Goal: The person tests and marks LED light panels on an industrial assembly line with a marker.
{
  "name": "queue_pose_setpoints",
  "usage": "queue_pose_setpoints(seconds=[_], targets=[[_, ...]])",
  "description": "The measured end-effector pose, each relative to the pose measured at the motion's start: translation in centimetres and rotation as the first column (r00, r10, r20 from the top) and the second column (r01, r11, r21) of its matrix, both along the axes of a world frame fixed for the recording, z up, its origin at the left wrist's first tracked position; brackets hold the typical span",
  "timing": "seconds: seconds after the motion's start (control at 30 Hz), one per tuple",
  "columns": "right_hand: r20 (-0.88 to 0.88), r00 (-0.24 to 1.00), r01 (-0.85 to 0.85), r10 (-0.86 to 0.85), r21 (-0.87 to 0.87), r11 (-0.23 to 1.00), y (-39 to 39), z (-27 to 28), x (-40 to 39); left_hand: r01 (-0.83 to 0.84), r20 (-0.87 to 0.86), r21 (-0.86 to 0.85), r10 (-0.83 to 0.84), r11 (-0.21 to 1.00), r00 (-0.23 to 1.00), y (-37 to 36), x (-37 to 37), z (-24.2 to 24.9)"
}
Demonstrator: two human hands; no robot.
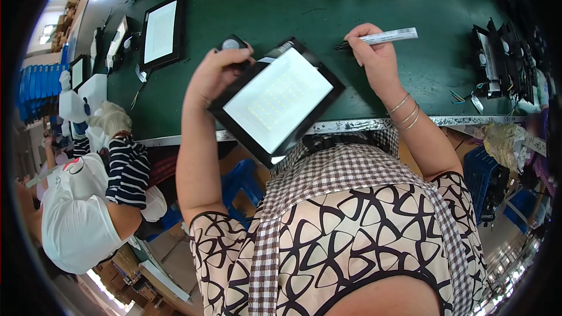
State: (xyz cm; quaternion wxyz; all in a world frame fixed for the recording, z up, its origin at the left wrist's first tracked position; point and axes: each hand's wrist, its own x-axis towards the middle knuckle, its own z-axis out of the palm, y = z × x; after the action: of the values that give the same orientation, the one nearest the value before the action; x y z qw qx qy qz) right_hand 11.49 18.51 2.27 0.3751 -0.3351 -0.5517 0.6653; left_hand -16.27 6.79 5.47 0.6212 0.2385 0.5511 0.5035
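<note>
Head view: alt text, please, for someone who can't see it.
A person's left hand holds a tilted, black-framed light panel at a green worktable; the right hand pinches a slim white item. Another panel sits further left.

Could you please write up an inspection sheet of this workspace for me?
Surface: green tabletop, with a speckled pale front edge.
Job's things: black-framed lamp panel, tilted, lit-looking face toward the camera; white printed stick, possibly a marker.
Clutter: a second lamp panel at left; dark fixtures grouped at right.
Hands: left hand grips the panel at its upper-left side; right hand pinches the stick between thumb and fingers.
Cables: loose wire ends at right; more at the top and left.
Surroundings: co-worker in a white top at left; blue crates beyond.
</note>
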Motion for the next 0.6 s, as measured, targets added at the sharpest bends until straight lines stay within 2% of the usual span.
queue_pose_setpoints(seconds=[0.27,0.4,0.5,0.6], targets=[[0.029,0.999,-0.034,0.033,0.010,0.999,0.2,1.3,0.4,-0.008,0.115,-0.016,0.010,1.000,0.993,-0.5,4.1,-1.0],[0.151,0.984,-0.114,0.090,0.161,0.980,-1.4,2.6,-0.8,-0.033,0.119,0.015,0.031,0.999,0.992,-0.8,4.6,-1.7],[0.180,0.977,-0.155,0.116,0.217,0.964,-2.1,2.7,-1.9,-0.061,0.144,0.030,0.056,0.998,0.988,-0.8,4.9,-2.0],[0.204,0.966,-0.198,0.156,0.204,0.959,-3.1,3.4,-2.7,-0.055,0.139,0.033,0.050,0.998,0.989,-0.9,4.9,-1.9]])
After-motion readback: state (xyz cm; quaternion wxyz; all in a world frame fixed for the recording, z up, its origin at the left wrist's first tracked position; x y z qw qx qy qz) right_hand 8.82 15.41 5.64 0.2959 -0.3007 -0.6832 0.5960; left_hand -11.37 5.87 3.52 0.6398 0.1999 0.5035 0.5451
